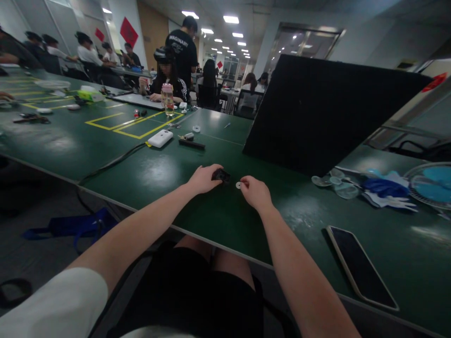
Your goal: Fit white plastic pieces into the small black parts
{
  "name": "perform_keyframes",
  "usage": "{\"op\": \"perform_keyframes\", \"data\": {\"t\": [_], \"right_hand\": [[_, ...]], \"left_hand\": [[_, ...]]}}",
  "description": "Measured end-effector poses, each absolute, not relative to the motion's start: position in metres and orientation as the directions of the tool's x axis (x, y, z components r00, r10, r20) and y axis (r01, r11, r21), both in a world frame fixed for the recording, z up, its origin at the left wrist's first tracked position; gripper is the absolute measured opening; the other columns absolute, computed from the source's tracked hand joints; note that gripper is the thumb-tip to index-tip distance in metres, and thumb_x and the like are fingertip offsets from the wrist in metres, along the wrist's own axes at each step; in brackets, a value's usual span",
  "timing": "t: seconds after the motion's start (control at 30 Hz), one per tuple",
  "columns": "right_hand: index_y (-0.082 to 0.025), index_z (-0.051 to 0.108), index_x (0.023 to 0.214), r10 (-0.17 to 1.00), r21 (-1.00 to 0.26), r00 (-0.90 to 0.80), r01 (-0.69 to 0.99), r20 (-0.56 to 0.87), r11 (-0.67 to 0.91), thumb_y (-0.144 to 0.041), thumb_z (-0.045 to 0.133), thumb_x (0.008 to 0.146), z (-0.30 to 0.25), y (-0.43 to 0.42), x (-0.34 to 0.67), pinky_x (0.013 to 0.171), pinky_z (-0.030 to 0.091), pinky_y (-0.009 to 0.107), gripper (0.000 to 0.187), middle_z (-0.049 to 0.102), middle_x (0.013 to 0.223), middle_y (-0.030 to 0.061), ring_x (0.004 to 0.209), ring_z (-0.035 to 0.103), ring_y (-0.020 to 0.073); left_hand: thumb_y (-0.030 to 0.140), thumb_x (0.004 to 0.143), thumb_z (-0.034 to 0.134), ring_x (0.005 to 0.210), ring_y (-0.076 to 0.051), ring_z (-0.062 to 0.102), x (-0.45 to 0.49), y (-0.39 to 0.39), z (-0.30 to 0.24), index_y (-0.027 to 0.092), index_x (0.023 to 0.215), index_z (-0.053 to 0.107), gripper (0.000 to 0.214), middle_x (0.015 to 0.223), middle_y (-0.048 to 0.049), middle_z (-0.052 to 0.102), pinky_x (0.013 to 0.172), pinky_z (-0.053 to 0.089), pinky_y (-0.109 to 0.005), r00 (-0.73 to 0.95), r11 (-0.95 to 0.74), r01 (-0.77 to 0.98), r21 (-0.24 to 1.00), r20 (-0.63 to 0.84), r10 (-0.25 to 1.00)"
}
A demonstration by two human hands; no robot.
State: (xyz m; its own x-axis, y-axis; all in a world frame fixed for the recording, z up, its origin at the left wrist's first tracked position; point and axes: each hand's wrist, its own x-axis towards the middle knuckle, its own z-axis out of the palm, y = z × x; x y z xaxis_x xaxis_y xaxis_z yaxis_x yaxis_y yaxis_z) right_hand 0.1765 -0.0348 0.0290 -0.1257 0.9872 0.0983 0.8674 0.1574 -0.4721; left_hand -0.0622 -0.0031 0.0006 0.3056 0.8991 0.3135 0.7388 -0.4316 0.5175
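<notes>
My left hand (pixel 207 179) is closed around a small black part (pixel 221 176), perhaps a housing; its exact kind is too small to make out. Pinched between the thumb and fingers of my right hand (pixel 256 190) is a small white disc (pixel 238 185) with a dark spot at its centre. Only a short gap separates the disc from the black part. Both hands are low over the green table (pixel 225 216), in front of my body.
A tilted black panel (pixel 317 112) rises at the right. A phone (pixel 362 267), gloves (pixel 387 190) and a fan (pixel 431 183) lie to the right. Ahead are a white power strip (pixel 160 138), a black bar (pixel 192 144) and a bottle (pixel 168 101). A person sits opposite.
</notes>
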Motion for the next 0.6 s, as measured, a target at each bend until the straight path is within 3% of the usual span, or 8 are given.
{"op": "perform_keyframes", "data": {"t": [0.13, 0.23, 0.33, 0.4, 0.5, 0.6], "right_hand": [[-0.023, 0.069, 0.115, 0.935, -0.502, -0.183, 0.803, 0.305, 0.321, -0.030, 0.056, 0.099, 0.034, -0.045, 0.163, 0.070, 0.053, 0.035, 0.023, 0.073, 0.101, 0.0062, 0.083, 0.066, 0.0218], [-0.023, 0.071, 0.109, 0.854, -0.384, -0.307, 0.793, 0.419, 0.473, -0.028, 0.054, 0.099, 0.033, -0.049, 0.152, 0.078, 0.053, 0.038, 0.021, 0.072, 0.101, 0.0061, 0.090, 0.064, 0.0231], [-0.024, 0.073, 0.107, 0.780, -0.277, -0.395, 0.777, 0.486, 0.566, -0.026, 0.055, 0.098, 0.030, -0.047, 0.146, 0.086, 0.052, 0.040, 0.020, 0.067, 0.119, 0.0078, 0.107, 0.060, 0.0248], [-0.023, 0.073, 0.110, 0.773, -0.262, -0.346, 0.800, 0.532, 0.539, -0.030, 0.058, 0.097, 0.031, -0.044, 0.150, 0.088, 0.052, 0.040, 0.021, 0.062, 0.127, 0.0100, 0.113, 0.058, 0.0261], [-0.021, 0.072, 0.113, 0.820, -0.325, -0.171, 0.859, 0.546, 0.396, -0.045, 0.055, 0.098, 0.038, -0.041, 0.167, 0.085, 0.052, 0.040, 0.033, 0.063, 0.121, 0.0123, 0.107, 0.060, 0.0266], [-0.019, 0.074, 0.107, 0.932, -0.374, -0.011, 0.914, 0.362, 0.156, -0.061, 0.043, 0.099, 0.048, -0.040, 0.188, 0.079, 0.051, 0.039, 0.052, 0.067, 0.110, 0.0129, 0.095, 0.063, 0.0264]], "left_hand": [[0.038, 0.084, 0.071, 0.110, -0.027, 0.069, -0.060, -0.008, 0.005, 0.028, 0.133, 0.056, 0.052, 0.115, -0.0033, 0.074, 0.114, 0.039, -0.053, 0.364, -0.469, 0.709, 0.526, 0.297, 0.883], [0.038, 0.082, 0.073, 0.109, -0.026, 0.070, -0.059, -0.010, 0.007, 0.027, 0.132, 0.058, 0.053, 0.115, -0.0035, 0.074, 0.107, 0.048, -0.046, 0.441, -0.525, 0.655, 0.544, 0.289, 0.849], [0.038, 0.080, 0.074, 0.109, -0.024, 0.070, -0.058, -0.011, 0.006, 0.026, 0.131, 0.059, 0.054, 0.119, -0.0041, 0.073, 0.101, 0.053, -0.041, 0.497, -0.564, 0.590, 0.578, 0.291, 0.818], [0.038, 0.080, 0.075, 0.107, -0.023, 0.070, -0.059, -0.012, 0.006, 0.025, 0.131, 0.060, 0.055, 0.118, -0.0044, 0.073, 0.100, 0.055, -0.039, 0.502, -0.566, 0.565, 0.600, 0.295, 0.813], [0.037, 0.081, 0.074, 0.105, -0.022, 0.071, -0.059, -0.013, 0.007, 0.025, 0.131, 0.060, 0.053, 0.116, -0.0037, 0.074, 0.098, 0.055, -0.038, 0.485, -0.548, 0.578, 0.604, 0.285, 0.827], [0.038, 0.082, 0.073, 0.103, -0.023, 0.071, -0.060, -0.012, 0.008, 0.026, 0.132, 0.059, 0.053, 0.113, -0.0037, 0.074, 0.096, 0.055, -0.038, 0.427, -0.509, 0.649, 0.566, 0.283, 0.859]]}}
